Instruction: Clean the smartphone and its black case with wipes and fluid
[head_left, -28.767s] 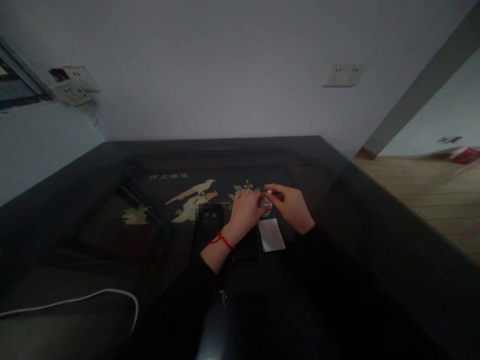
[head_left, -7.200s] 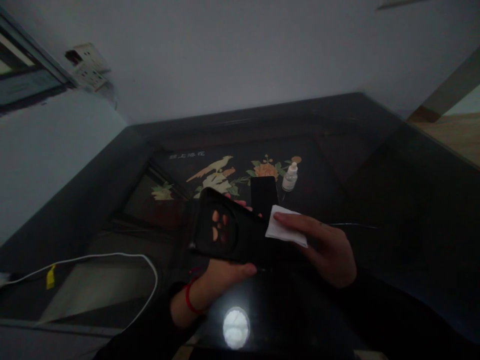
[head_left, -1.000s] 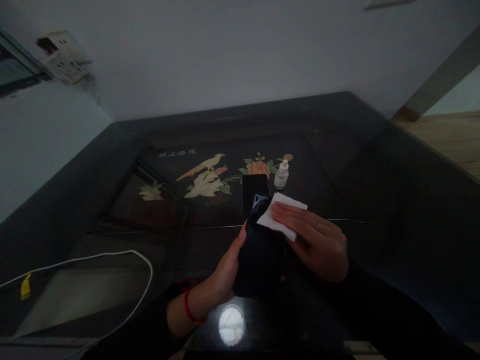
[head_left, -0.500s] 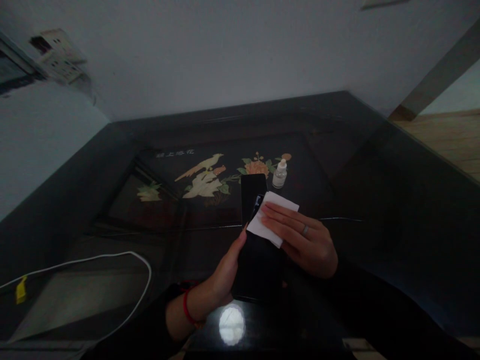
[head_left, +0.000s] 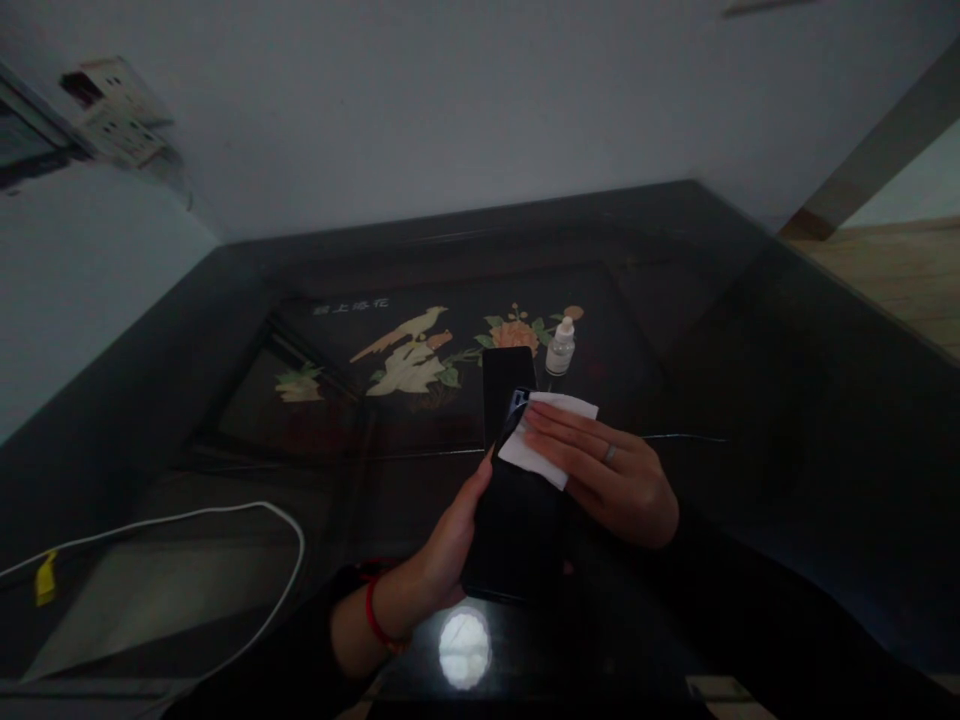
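My left hand [head_left: 450,550] grips a black phone [head_left: 517,530] along its left edge, the thumb lying on that side. Its back seems to face up, with a camera block near the top corner. Fingers together, my right hand [head_left: 607,470] presses a folded white wipe [head_left: 540,455] onto the upper part of the phone. The wipe hides some of that surface. Beyond it, a second dark, flat slab like a phone [head_left: 508,370] lies on the table, partly covered by the held one. A small clear dropper bottle [head_left: 559,350] with a white cap stands upright to its right.
The glossy black table [head_left: 420,500] bears an inlaid bird and flower picture [head_left: 409,365]. A white cable [head_left: 187,515] with a yellow tag [head_left: 45,578] curves across the left. A wall [head_left: 450,120] with sockets [head_left: 124,110] rises behind.
The wipe has shifted slightly down at its top edge under my right hand, baring more of the phone's camera block. My left hand has hardly moved.
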